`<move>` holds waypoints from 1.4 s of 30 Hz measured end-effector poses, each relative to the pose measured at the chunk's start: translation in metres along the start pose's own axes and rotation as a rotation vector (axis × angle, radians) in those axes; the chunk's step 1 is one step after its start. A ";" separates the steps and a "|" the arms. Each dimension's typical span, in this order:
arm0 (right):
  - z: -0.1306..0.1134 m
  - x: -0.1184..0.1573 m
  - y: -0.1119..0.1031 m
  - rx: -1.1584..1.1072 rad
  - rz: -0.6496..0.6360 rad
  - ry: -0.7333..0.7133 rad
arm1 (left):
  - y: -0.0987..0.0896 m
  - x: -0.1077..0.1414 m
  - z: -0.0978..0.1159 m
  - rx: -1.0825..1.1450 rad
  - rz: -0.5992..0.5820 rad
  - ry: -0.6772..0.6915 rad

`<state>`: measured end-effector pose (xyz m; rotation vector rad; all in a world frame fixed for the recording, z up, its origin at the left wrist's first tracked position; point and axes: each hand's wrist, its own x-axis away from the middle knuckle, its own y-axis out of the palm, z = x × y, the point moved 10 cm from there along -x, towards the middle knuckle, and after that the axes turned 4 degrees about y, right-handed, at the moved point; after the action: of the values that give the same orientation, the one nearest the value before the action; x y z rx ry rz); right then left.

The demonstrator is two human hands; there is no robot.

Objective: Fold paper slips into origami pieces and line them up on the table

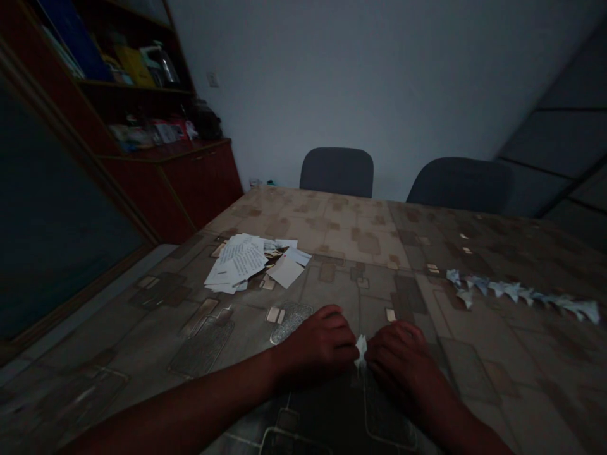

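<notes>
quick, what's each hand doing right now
Left hand: closed, fingers pinching one side of the small white folded paper piece.
Right hand: closed, fingers at the paper's other side.

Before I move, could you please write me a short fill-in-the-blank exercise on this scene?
1. The small folded piece between the left hand and the right hand is ____ in colour.
2. The loose sheets lie on the ____ side of the table.
3. The row of folded pieces is nearer to the ____ hand.
4. Beyond the far edge stand ____ chairs.
Missing words: white; left; right; two.
</notes>
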<state>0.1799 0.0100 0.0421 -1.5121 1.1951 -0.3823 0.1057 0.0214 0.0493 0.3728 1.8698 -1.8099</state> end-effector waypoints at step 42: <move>0.006 -0.016 0.005 -0.151 -0.064 -0.022 | 0.010 0.011 -0.015 -0.115 -0.119 -0.186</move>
<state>0.1748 0.0270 0.0417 -1.6834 1.1825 -0.3230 0.0988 0.0355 0.0347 0.0501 1.8880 -1.7373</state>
